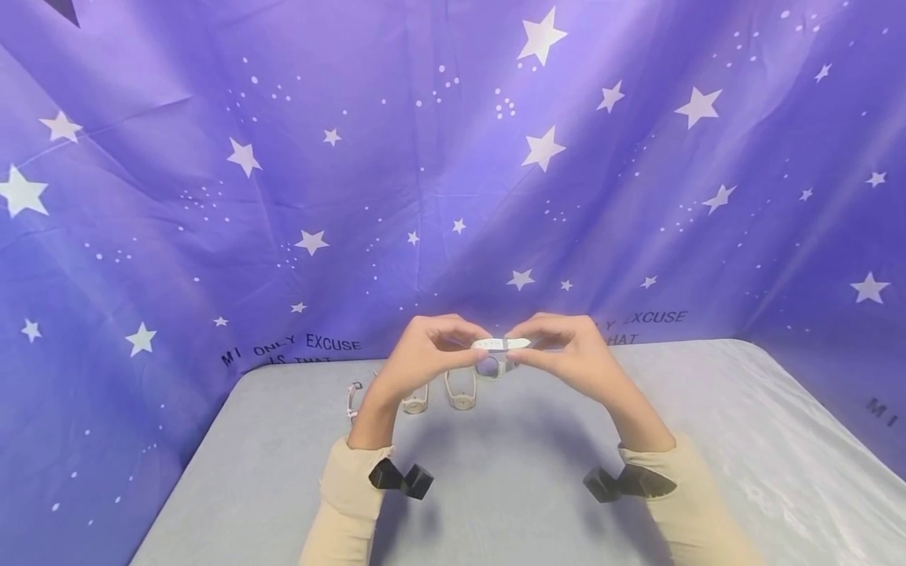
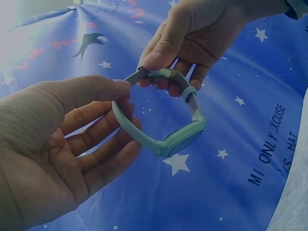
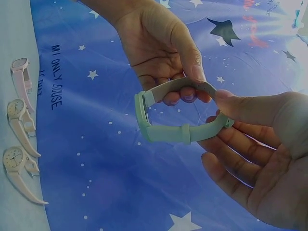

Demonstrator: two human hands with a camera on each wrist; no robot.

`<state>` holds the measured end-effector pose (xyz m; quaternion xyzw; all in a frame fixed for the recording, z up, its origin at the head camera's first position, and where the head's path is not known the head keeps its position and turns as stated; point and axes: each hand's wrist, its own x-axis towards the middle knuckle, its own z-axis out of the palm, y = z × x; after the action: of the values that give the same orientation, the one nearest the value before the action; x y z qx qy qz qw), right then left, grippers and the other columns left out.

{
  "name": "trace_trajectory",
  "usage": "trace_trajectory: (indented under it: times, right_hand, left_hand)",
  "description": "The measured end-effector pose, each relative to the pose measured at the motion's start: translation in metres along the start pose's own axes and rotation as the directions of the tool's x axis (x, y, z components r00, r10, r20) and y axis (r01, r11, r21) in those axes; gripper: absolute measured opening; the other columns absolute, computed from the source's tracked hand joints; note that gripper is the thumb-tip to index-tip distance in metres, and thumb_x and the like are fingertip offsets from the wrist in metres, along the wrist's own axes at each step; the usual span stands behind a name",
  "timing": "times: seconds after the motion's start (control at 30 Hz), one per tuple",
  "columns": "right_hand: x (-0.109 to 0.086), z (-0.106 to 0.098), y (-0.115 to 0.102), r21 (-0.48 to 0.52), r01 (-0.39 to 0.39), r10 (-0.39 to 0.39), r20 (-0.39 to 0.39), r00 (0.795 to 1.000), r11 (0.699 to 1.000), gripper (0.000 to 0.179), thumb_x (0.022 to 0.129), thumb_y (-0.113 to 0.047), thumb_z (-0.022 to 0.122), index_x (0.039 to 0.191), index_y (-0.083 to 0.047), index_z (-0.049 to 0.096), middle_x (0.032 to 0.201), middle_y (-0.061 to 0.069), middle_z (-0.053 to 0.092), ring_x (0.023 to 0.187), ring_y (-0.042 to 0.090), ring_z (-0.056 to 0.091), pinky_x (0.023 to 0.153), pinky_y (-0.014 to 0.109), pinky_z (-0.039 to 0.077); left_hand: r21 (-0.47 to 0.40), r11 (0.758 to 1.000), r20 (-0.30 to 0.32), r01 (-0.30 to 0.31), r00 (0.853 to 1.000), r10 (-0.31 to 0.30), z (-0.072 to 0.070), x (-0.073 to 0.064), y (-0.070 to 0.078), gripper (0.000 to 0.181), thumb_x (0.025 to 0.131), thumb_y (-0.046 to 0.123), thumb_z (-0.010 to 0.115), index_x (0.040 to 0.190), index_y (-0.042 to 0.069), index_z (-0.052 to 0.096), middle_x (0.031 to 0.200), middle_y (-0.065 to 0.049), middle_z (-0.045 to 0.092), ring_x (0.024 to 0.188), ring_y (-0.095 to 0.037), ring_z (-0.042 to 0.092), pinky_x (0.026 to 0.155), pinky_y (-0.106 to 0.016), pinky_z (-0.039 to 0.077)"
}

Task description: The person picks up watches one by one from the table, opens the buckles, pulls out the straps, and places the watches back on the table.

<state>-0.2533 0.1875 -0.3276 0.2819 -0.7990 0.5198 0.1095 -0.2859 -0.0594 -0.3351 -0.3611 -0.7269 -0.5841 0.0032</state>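
A pale mint-green wristwatch (image 1: 488, 366) is held up above the far part of the table, its strap bent round into a loop. My left hand (image 1: 418, 355) pinches one strap piece near its end between thumb and fingers. Opposite it, my right hand (image 1: 569, 350) pinches the other strap piece at the buckle. In the left wrist view the watch case (image 2: 185, 137) hangs below both hands, seen edge-on. The strap ends meet between the two thumbs. The right wrist view shows the holed strap (image 3: 180, 84) at the buckle end, partly covered by fingertips.
Three more watches lie on the grey cloth-covered table (image 1: 495, 487) at the left: one pinkish with a squarish case (image 3: 20, 63) and two pale round-faced watches (image 3: 16, 109), (image 3: 13, 159). A purple star-printed curtain (image 1: 453, 157) hangs behind the table's far edge.
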Motion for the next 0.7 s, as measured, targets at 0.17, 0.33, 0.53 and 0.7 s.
trace_trajectory:
  times: [0.17,0.33,0.53,0.7]
  right_hand:
    - [0.0007,-0.0011,0.0005,0.004,0.026,-0.026,0.012,1.000,1.000,0.016,0.087,-0.009,0.080,0.102,-0.011,0.079,0.096,0.004,0.076,0.085,0.022,0.073,0.079,0.035,0.063]
    - [0.0024,-0.0021,0.0005,0.000,0.039,-0.039,0.023,0.999,0.999,0.016,0.087,-0.008,0.080,0.103,-0.011,0.078,0.096,0.004,0.076,0.086,0.020,0.073,0.079,0.035,0.063]
    - [0.0023,-0.0027,0.0000,-0.002,-0.003,0.003,0.022,1.000,1.000,0.018,0.085,-0.010,0.082,0.102,-0.013,0.079,0.096,0.002,0.076,0.084,0.020,0.074,0.080,0.035,0.063]
    - [0.0018,-0.0025,0.0011,0.001,-0.015,0.015,0.025,1.000,1.000,0.018,0.085,-0.011,0.081,0.103,-0.012,0.078,0.096,0.003,0.076,0.085,0.020,0.074,0.081,0.036,0.062]
  left_hand:
    - [0.000,1.000,0.012,-0.011,1.000,0.011,-0.0011,0.0012,-0.0005,0.019,0.087,0.011,0.080,0.106,0.010,0.079,0.098,-0.007,0.076,0.092,-0.021,0.072,0.088,-0.045,0.060]
    - [0.018,1.000,0.008,-0.016,1.000,0.016,-0.0024,0.0010,0.0007,0.019,0.086,0.011,0.081,0.105,0.011,0.080,0.098,-0.006,0.076,0.092,-0.020,0.071,0.087,-0.043,0.060]
    - [0.022,1.000,0.011,-0.005,1.000,0.005,-0.0026,0.0005,0.0002,0.019,0.087,0.011,0.080,0.106,0.009,0.079,0.098,-0.006,0.076,0.092,-0.019,0.071,0.086,-0.039,0.062]
    - [0.016,1.000,0.013,0.000,1.000,0.000,-0.0031,-0.0006,-0.0003,0.018,0.087,0.012,0.080,0.105,0.010,0.079,0.098,-0.007,0.076,0.092,-0.019,0.071,0.087,-0.040,0.062]
